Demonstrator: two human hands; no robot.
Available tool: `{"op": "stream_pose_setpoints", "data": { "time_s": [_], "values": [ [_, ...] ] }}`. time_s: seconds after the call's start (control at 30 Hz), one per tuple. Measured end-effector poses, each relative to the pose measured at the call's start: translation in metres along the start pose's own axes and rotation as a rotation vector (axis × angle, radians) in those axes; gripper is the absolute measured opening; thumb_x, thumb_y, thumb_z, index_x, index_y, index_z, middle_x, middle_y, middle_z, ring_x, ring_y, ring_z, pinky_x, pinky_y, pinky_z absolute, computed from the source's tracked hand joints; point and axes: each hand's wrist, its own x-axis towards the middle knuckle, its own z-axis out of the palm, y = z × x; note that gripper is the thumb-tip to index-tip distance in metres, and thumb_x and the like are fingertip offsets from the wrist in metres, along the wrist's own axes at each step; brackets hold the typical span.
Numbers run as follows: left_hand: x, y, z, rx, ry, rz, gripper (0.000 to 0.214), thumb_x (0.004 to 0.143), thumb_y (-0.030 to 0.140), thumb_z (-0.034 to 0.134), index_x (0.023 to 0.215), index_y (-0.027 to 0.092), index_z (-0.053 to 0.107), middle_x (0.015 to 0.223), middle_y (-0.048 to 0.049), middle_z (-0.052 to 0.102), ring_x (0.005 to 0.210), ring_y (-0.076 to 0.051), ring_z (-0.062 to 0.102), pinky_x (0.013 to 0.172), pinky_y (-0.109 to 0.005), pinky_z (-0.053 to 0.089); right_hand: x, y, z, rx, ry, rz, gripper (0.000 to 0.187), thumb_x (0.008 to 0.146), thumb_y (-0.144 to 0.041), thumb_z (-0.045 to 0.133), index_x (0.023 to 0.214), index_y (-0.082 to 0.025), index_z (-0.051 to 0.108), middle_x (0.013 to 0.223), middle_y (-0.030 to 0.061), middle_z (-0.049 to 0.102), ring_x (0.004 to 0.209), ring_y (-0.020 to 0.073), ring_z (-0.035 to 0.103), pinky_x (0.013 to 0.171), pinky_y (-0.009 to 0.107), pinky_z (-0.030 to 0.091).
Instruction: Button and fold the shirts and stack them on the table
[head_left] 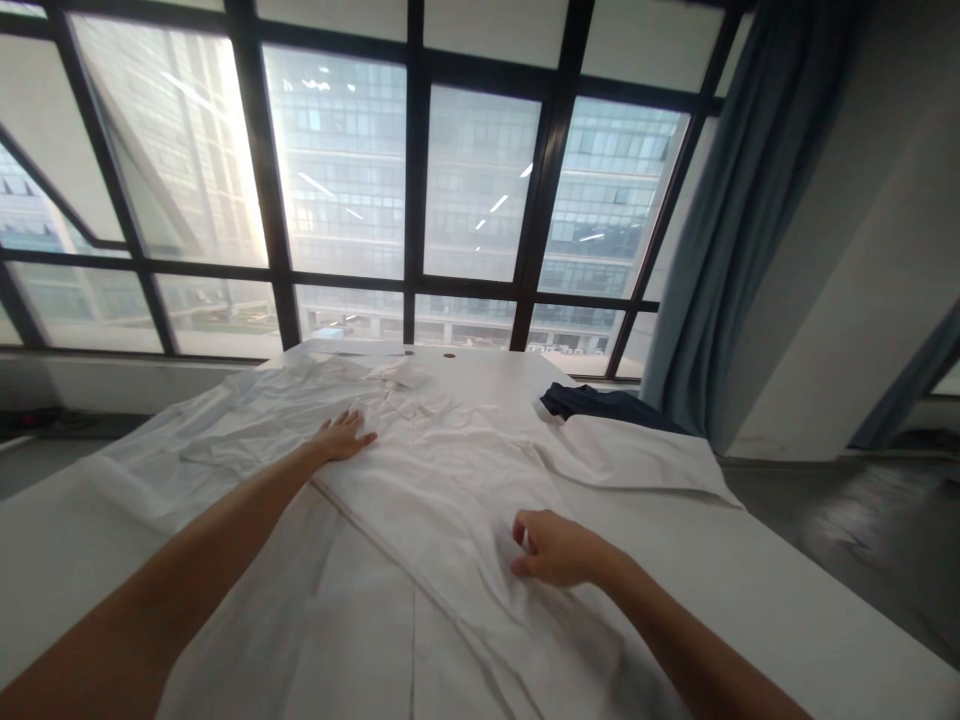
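Observation:
A white button-up shirt (420, 470) lies spread face up on a white table (787, 600), collar toward the window. My left hand (343, 437) lies flat on the shirt near the collar, fingers stretched out. My right hand (551, 548) rests lower on the shirt's front panel, its fingers curled and pinching a fold of the white cloth.
A dark navy garment (600, 403) lies at the far right of the table, partly under the shirt's sleeve. Large black-framed windows (412, 200) stand behind the table. A blue-grey curtain (742, 220) hangs at the right, beside dark floor (862, 530).

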Motion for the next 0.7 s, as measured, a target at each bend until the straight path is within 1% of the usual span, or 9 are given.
{"op": "stream_pose_setpoints", "data": {
  "time_s": [0.07,0.17,0.27,0.33,0.43,0.5,0.57,0.63,0.7],
  "values": [
    [0.000,0.002,-0.002,0.001,0.021,0.012,0.082,0.090,0.066,0.023,0.154,0.014,0.020,0.160,-0.0124,0.011,0.148,-0.028,0.009,0.115,-0.051,0.016,-0.002,0.005,-0.007,0.020,-0.057,-0.028,0.032,0.071,-0.028,0.067,0.100,-0.015,0.065,0.095,0.0100,0.068,0.080,0.0204,0.062,0.068,0.029,0.046],
    [0.000,0.007,-0.005,-0.014,0.002,0.033,0.083,0.091,0.065,0.022,0.154,0.011,0.017,0.160,-0.0134,0.010,0.148,-0.027,0.008,0.116,-0.052,0.013,-0.004,0.012,-0.014,0.102,-0.214,-0.072,0.037,0.071,-0.029,0.066,0.105,-0.014,0.064,0.083,0.0048,0.068,0.067,0.0150,0.060,0.060,0.025,0.044],
    [0.002,0.012,-0.006,-0.024,-0.037,0.053,0.082,0.090,0.065,0.025,0.153,0.013,0.021,0.159,-0.0134,0.011,0.148,-0.028,0.009,0.116,-0.052,0.012,-0.005,0.015,-0.019,0.039,-0.382,-0.009,0.034,0.071,-0.027,0.067,0.101,-0.012,0.065,0.063,0.0006,0.063,0.056,0.0141,0.057,0.055,0.025,0.043],
    [0.005,0.014,-0.005,-0.025,0.022,0.066,0.081,0.090,0.065,0.025,0.153,0.014,0.023,0.159,-0.0127,0.013,0.148,-0.028,0.009,0.116,-0.051,0.013,-0.004,0.010,-0.022,-0.037,-0.311,0.027,0.034,0.069,-0.030,0.072,0.098,-0.012,0.066,0.064,0.0031,0.065,0.061,0.0179,0.061,0.059,0.028,0.045],
    [0.011,0.016,-0.002,-0.015,0.077,0.064,0.080,0.091,0.065,0.022,0.153,0.014,0.024,0.159,-0.0132,0.015,0.148,-0.027,0.010,0.116,-0.048,0.014,0.005,-0.010,-0.023,-0.098,0.082,-0.041,0.048,0.073,-0.042,0.072,0.112,-0.014,0.065,0.095,0.0132,0.071,0.091,0.0283,0.066,0.080,0.037,0.048],
    [0.013,0.017,0.001,-0.006,0.043,0.059,0.081,0.091,0.065,0.021,0.152,0.013,0.025,0.159,-0.0139,0.016,0.147,-0.027,0.010,0.115,-0.046,0.016,0.017,-0.029,-0.017,-0.087,0.278,-0.212,0.054,0.082,-0.047,0.063,0.126,-0.015,0.058,0.122,0.0170,0.064,0.114,0.0318,0.058,0.096,0.043,0.042],
    [0.014,0.018,0.004,-0.010,0.014,0.058,0.081,0.091,0.066,0.022,0.152,0.013,0.026,0.159,-0.0136,0.016,0.147,-0.028,0.010,0.115,-0.046,0.017,0.031,-0.047,-0.005,-0.062,0.298,-0.442,0.062,0.088,-0.051,0.055,0.139,-0.016,0.048,0.142,0.0171,0.049,0.132,0.0314,0.043,0.109,0.047,0.031],
    [0.014,0.018,0.005,-0.026,0.008,0.061,0.081,0.091,0.067,0.022,0.152,0.014,0.026,0.159,-0.0129,0.015,0.147,-0.028,0.010,0.115,-0.046,0.018,0.042,-0.058,0.013,-0.076,0.217,-0.636,0.075,0.087,-0.059,0.052,0.147,-0.017,0.037,0.153,0.0161,0.032,0.142,0.0307,0.027,0.115,0.049,0.018],
    [0.014,0.018,0.005,-0.042,-0.001,0.070,0.082,0.090,0.067,0.022,0.153,0.014,0.024,0.159,-0.0132,0.015,0.147,-0.028,0.010,0.115,-0.046,0.018,0.048,-0.062,0.030,-0.103,0.113,-0.740,0.085,0.085,-0.067,0.049,0.152,-0.018,0.028,0.158,0.0161,0.019,0.146,0.0313,0.015,0.117,0.052,0.009]
  ]
}}
